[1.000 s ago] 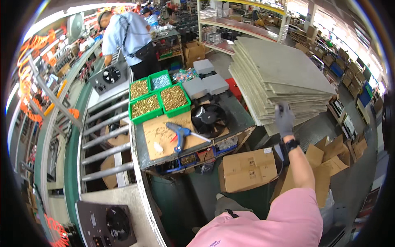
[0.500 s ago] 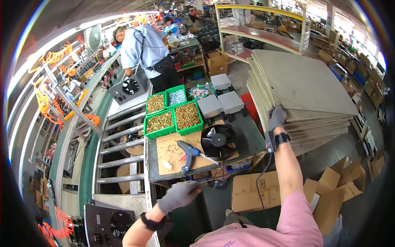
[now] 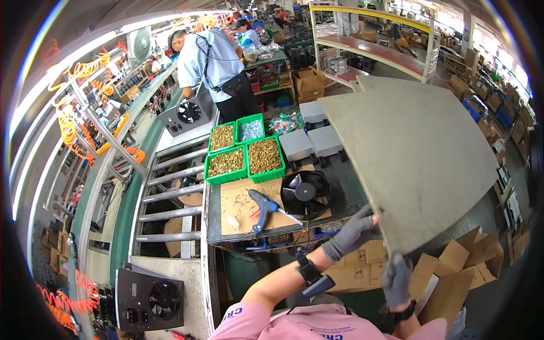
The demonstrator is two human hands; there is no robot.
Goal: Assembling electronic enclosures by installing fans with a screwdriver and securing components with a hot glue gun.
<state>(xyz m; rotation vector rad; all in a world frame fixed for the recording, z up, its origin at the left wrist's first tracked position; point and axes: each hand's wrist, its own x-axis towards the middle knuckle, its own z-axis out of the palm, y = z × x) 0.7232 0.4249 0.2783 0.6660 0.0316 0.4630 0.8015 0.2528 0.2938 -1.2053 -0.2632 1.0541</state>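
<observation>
Raised off its stack is a large grey-brown flat board point(image 3: 419, 153), thin and slightly curved, slanting in front of me. Closed on its left edge is my grey-gloved left hand point(image 3: 352, 231), a fingertip showing bare. Lower down, at the board's near corner, my gloved right hand point(image 3: 398, 279) grips it too. Most of the stack beneath is hidden by the board. Left of my hands, on the workbench, lie a blue glue gun point(image 3: 262, 209) on a cardboard piece point(image 3: 235, 195) and a round black fan point(image 3: 306, 194).
Green bins point(image 3: 225, 164) of brass-coloured and silvery small parts stand on the bench beside grey boxes point(image 3: 296, 144). A roller conveyor point(image 3: 173, 195) runs at left, with a dark fan panel point(image 3: 148, 300) nearby. Open cartons point(image 3: 453, 266) sit at right; a co-worker point(image 3: 212, 62) bends over the line.
My left hand has swung right from beside the bench to the board's edge. My right hand has come down toward me, and the top board has been lifted and pulled nearer.
</observation>
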